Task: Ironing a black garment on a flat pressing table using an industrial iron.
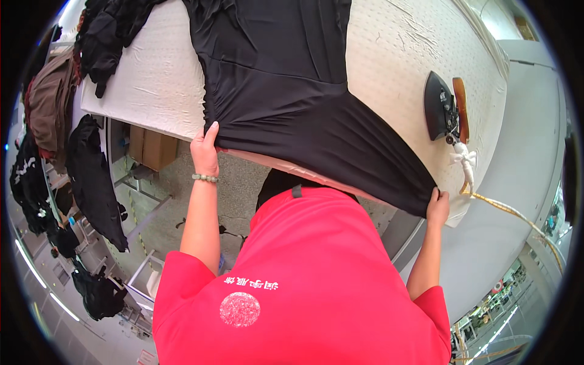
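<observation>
A black garment [274, 79] with a cross seam and a gathered left edge lies over the padded table. Its near part is stretched wide along the table's front edge. My left hand [205, 151], with a beaded bracelet at the wrist, pinches the garment's near left corner, thumb on top. At the right, my right hand [437, 207] grips the near right corner, fingers closed on the cloth. Between my hands the fabric is pulled taut, with creases fanning out from the left side. The garment's far end runs out of view at the top.
An iron [439, 106] with a wooden handle stands on the pale padded table [389, 55] at the right, its cable [517, 213] trailing off. More black clothing [109, 42] lies at the far left. Dark garments [94, 176] hang left of the table; a cardboard box [152, 148] sits underneath.
</observation>
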The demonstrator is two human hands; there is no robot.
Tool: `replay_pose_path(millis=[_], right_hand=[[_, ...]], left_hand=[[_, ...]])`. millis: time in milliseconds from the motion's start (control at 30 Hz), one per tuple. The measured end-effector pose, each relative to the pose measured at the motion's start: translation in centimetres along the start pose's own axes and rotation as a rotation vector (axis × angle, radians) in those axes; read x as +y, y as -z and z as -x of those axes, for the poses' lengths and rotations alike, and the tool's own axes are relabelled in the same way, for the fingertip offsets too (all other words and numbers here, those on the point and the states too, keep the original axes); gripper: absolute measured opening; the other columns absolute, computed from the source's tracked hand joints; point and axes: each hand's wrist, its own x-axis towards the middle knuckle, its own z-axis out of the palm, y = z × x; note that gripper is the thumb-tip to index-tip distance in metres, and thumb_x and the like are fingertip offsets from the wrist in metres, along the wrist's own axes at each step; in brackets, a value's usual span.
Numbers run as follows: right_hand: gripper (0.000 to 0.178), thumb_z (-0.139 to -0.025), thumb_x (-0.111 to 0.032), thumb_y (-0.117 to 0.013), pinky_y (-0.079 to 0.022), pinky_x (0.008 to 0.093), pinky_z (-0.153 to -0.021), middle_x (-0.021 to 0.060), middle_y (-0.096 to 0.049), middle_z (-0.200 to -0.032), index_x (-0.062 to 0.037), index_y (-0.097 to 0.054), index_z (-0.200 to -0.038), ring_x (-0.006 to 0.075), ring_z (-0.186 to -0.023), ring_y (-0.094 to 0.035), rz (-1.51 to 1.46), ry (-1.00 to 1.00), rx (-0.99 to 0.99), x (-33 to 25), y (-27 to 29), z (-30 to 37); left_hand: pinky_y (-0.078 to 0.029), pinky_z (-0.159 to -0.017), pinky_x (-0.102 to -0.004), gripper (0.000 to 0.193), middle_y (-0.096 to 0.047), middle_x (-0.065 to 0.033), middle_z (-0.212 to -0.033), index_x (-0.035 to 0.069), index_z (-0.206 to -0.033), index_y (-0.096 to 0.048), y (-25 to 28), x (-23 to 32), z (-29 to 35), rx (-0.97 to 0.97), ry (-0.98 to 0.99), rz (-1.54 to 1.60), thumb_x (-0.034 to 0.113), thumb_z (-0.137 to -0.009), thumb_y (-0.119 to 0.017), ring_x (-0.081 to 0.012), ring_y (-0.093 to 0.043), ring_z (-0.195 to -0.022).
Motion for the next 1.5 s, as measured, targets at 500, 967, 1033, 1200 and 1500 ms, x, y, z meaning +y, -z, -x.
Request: replay_pose_path(millis=[500,967,1033,1200,1500], right_hand=[[0.043,-0.096,-0.035,-0.068,-0.052,0.0446,-0.083,0.0186,-0.071,-0.106,-0.0005,-0.064,-0.122,0.0355,-0.092,-0.069,0.136,0.451,0.014,-23.4,6.0,-9.6],[0.026,-0.088,-0.025,-0.07,-0.057,0.0513,-0.069,0.0213,-0.071,-0.079,-0.0044,-0.063,-0.101,0.0415,-0.076,-0.072,0.262,1.151,-0.347,-39.5,-2.3,17.3],[0.024,-0.087,-0.025,-0.07,-0.057,0.0512,-0.067,0.021,-0.071,-0.078,-0.0051,-0.062,-0.099,0.0407,-0.076,-0.072,0.251,1.222,-0.426,-40.6,-3.0,20.2],[0.028,-0.09,-0.028,-0.068,-0.057,0.0512,-0.069,0.0219,-0.071,-0.081,-0.0039,-0.062,-0.102,0.0415,-0.079,-0.072,0.334,1.063,-0.387,-39.6,-2.1,17.6],[0.032,-0.091,-0.025,-0.07,-0.055,0.0512,-0.078,0.0246,-0.072,-0.091,-0.0053,-0.064,-0.116,0.0448,-0.087,-0.07,0.23,0.82,-0.182,-38.5,1.3,12.6]], left_hand=[[-0.052,-0.078,-0.0263,0.025,-0.074,-0.0043,-0.102,0.0,-0.112,-0.07,-0.7,2.9,2.3,-0.109,0.083,0.33,0.023,-0.102,-0.065,-0.0099,-0.068,-0.089],[-0.045,-0.067,-0.0213,0.02,-0.067,0.0036,-0.085,0.003,-0.099,-0.07,-0.4,3.0,2.0,-0.086,0.029,0.071,0.023,-0.102,-0.067,-0.0045,-0.057,-0.073],[-0.043,-0.065,-0.0207,0.02,-0.064,0.0052,-0.082,0.004,-0.095,-0.069,0.1,3.0,1.9,-0.092,0.028,-0.05,0.023,-0.101,-0.068,-0.0035,-0.053,-0.07],[-0.036,-0.063,-0.0207,0.025,-0.055,0.0073,-0.076,0.003,-0.087,-0.065,0.6,3.5,2.0,-0.045,-0.064,-0.156,0.024,-0.101,-0.068,-0.0025,-0.044,-0.069],[-0.034,-0.063,-0.0212,0.025,-0.053,0.0078,-0.074,0.004,-0.084,-0.064,1.4,4.4,1.9,-0.099,-0.056,-0.014,0.022,-0.101,-0.068,-0.0025,-0.042,-0.069]])
